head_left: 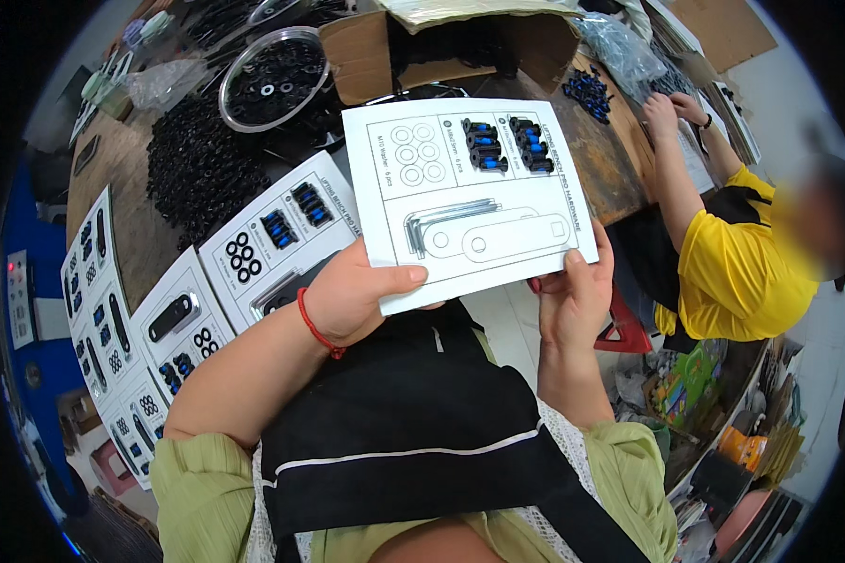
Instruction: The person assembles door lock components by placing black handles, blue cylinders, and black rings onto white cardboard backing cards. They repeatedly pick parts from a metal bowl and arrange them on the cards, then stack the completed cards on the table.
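Note:
A white hardware card (535,211) with printed outlines is held up between my two hands. Black bolts (483,147) with blue bands lie in two groups along its top right, and silver hex keys (451,214) lie across its lower half. Only outlines show in the washer and flat bar areas. My left hand (352,291), with a red cord at the wrist, pinches the card's lower left edge, thumb on top. At the lower right corner, my right hand (576,286) grips it, thumb on the face and fingers mostly hidden underneath.
Several filled cards (253,249) cover the table's left side. Behind them are a heap of small black parts (202,155), a clear bowl of washers (274,80) and an open cardboard box (357,58). A co-worker in yellow (737,253) works at right near blue-banded bolts (587,96).

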`<state>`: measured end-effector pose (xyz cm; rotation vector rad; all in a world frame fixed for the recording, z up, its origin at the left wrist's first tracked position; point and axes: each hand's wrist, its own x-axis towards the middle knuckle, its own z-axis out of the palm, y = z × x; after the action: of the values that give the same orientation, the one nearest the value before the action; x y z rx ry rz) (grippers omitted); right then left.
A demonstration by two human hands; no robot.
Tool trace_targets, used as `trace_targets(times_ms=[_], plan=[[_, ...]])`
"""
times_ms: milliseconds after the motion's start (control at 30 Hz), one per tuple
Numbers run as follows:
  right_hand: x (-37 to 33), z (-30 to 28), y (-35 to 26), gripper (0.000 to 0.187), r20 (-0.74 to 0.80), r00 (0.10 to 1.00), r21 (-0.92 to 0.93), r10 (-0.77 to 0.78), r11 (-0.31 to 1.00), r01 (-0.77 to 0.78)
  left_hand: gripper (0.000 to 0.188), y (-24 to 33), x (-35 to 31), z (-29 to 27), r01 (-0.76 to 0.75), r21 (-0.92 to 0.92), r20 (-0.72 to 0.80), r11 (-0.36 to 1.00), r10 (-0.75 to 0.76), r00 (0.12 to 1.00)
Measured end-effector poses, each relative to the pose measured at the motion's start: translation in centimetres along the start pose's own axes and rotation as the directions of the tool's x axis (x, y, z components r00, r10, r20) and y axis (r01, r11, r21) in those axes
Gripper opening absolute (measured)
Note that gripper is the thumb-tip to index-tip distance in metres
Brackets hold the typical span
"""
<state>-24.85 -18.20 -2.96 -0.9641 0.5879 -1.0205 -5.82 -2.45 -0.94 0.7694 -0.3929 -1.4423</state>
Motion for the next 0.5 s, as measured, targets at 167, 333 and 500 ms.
trace_targets(times_ms=[167, 333, 500], plan=[[2.8, -2.1, -3.1, 0.041, 0.011, 0.999, -0.214, 0.037, 0.976, -0.034, 0.064, 1.8, -2.8, -1.7, 0.029, 0.059, -0.026, 0.998, -0.027, 0.999], [8.4, 0.3, -8.6, 0.030, 0.266, 0.958, -0.646, -0.109, 0.717, 0.261, 0.071, 3.6, -4.7, -3.3, 0.118, 0.150, -0.084, 0.982, -0.106, 0.991], [12.9, 8.6, -8.7, 0.037, 0.578, 0.773, -0.751, 0.259, 0.539, 0.381, 0.078, 5.2, -6.0, -4.7, 0.150, 0.195, -0.021, 0.969, -0.148, 0.989]])
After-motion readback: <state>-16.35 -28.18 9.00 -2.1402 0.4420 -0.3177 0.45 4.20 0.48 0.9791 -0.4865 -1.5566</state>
